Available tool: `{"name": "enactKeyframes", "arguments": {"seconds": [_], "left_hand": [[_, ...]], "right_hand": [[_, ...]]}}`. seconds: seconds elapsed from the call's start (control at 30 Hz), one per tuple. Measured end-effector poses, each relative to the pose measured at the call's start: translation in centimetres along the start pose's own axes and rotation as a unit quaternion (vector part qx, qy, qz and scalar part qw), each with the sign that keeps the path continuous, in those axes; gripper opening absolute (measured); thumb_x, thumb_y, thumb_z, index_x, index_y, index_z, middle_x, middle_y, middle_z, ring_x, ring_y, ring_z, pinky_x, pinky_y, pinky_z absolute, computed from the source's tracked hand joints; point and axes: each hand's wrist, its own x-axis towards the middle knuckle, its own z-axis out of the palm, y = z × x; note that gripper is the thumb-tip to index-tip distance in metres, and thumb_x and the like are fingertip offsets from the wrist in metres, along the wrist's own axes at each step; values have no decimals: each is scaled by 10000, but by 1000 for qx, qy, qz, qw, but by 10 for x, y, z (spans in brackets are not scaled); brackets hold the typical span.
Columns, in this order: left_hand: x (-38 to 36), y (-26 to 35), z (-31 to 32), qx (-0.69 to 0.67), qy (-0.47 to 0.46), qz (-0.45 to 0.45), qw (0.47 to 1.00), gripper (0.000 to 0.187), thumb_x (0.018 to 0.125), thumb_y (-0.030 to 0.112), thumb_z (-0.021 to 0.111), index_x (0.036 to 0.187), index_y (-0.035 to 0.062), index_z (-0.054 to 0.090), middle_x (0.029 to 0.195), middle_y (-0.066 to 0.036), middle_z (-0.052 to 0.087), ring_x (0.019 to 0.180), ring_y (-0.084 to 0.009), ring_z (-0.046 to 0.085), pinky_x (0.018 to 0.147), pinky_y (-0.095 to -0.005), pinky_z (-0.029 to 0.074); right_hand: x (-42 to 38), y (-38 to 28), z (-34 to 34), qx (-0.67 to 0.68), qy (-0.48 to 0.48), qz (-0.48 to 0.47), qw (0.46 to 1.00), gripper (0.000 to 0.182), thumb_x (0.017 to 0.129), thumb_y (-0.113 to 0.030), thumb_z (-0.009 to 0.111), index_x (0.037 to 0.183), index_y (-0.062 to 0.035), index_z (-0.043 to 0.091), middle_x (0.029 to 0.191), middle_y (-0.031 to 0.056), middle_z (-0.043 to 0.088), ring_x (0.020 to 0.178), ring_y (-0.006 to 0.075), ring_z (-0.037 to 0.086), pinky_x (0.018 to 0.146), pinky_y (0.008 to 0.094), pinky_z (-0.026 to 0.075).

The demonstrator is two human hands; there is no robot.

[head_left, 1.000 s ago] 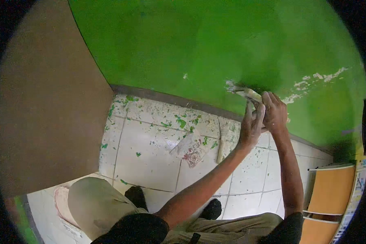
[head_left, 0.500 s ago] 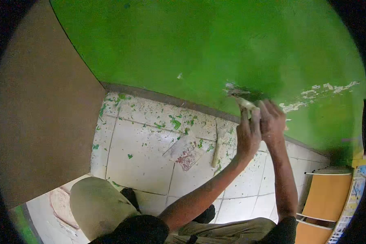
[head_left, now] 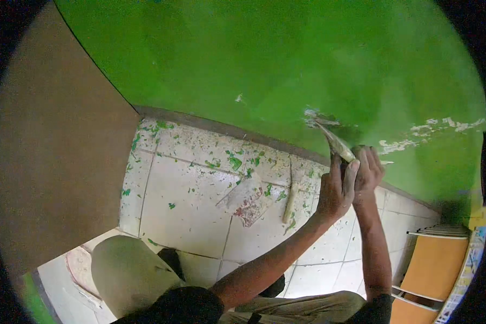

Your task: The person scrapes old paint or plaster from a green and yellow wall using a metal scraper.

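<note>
Both my hands grip what looks like a putty knife, its narrow end meeting a chipped patch low on the green wall. My left hand is closed around the tool nearer the wall, with the thumb along it. Closed beside it, my right hand holds the rear part, and a pale end sticks out past the fingers. Part of the tool is hidden by my fingers. A longer strip of bare, flaking wall runs to the right.
Green paint flakes litter the white floor tiles. A whitish sheet with red marks and a pale-handled tool lie there. A brown panel stands left; orange-brown panels with metal frames stand right.
Both hands have shifted slightly down and right, away from the chipped patch, and more of the tool's length shows. The view has moved a little. The grip looks the same.
</note>
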Motion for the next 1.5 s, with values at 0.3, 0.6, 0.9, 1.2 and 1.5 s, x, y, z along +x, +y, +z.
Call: {"name": "enactKeyframes", "arguments": {"seconds": [0.3, 0.6, 0.9, 1.2, 1.5], "left_hand": [[1, 15, 9, 36, 17, 45, 998, 601, 1062, 408, 408, 1455, -36, 312, 977, -311, 660, 851, -472, 677, 713, -492, 517], [6, 25, 15, -27, 42, 62, 997, 606, 1068, 419, 380, 1457, -40, 310, 1150, -375, 604, 1069, -526, 602, 863, -489, 494], [17, -8, 4, -7, 69, -70, 995, 659, 1059, 533, 282, 1341, -45, 428, 1088, -365, 611, 970, -561, 597, 859, -548, 480], [16, -58, -8, -35, 39, -72, 996, 668, 1049, 564, 228, 1348, -11, 388, 945, -286, 671, 835, -444, 697, 636, -508, 570], [13, -60, -11, 15, 74, -80, 994, 639, 1047, 554, 239, 1400, 39, 373, 1005, -360, 657, 936, -542, 640, 759, -548, 519]], "right_hand": [[14, 6, -9, 36, 45, -49, 997, 240, 823, -233, 623, 954, -33, 647, 833, 147, 612, 747, 351, 599, 616, 439, 484], [23, 1, -23, 26, -11, -19, 999, 204, 843, -192, 632, 984, -46, 626, 881, 142, 631, 779, 344, 611, 623, 434, 494], [-1, 15, 30, 33, -48, -12, 998, 199, 837, -209, 629, 968, -62, 598, 912, 143, 630, 770, 357, 615, 650, 455, 511], [-19, 8, 54, 51, -57, -52, 996, 250, 797, -244, 666, 967, -70, 607, 824, 110, 592, 745, 342, 600, 611, 466, 484], [-27, 5, 66, 51, -31, -44, 997, 237, 800, -235, 665, 962, -68, 622, 836, 131, 596, 762, 356, 605, 633, 447, 520]]}}
